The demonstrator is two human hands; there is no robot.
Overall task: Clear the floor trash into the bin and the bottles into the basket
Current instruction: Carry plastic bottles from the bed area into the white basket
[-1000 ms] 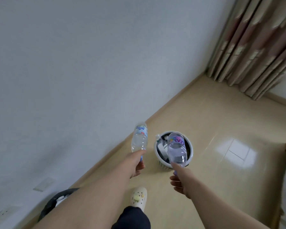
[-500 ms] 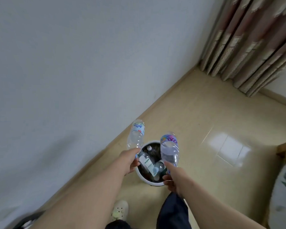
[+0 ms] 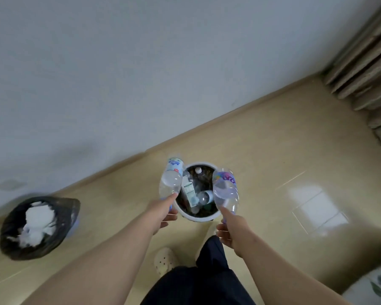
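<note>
Clear plastic in both hands. Nearest us are dark trousers (image 3: pixel 198 282) and a pale slipper (image 3: pixel 164 258) on the tan floor (image 3: pixel 273 161), with two bare forearms stretched forward above them. The left hand (image 3: pixel 163 213) has thumb and fingers (image 3: pixel 170 217) curled round the neck end of the left bottle (image 3: pixel 171 179). The right hand (image 3: pixel 233 233) grips the right bottle (image 3: pixel 226 190) the same way, by its low end.

Both bottles run lengthwise away from the fingers, bases pointing up and out toward the wall (image 3: pixel 141 62), tilted slightly apart. They are see-through and look empty. The left one has a blue-and-white label at its far end, the right one a purple-pink label.

Between the two sets of fingers and just beyond them sits the round white basket (image 3: pixel 198 218), with more clear bottles (image 3: pixel 204 195) lying inside. Each held bottle hovers over a side of its rim.

Well to the left of the left fingers stands the black-bagged bin (image 3: pixel 59 219), with white trash (image 3: pixel 39 223) in it. Far right of the right fingers hangs a curtain (image 3: pixel 365 69).
</note>
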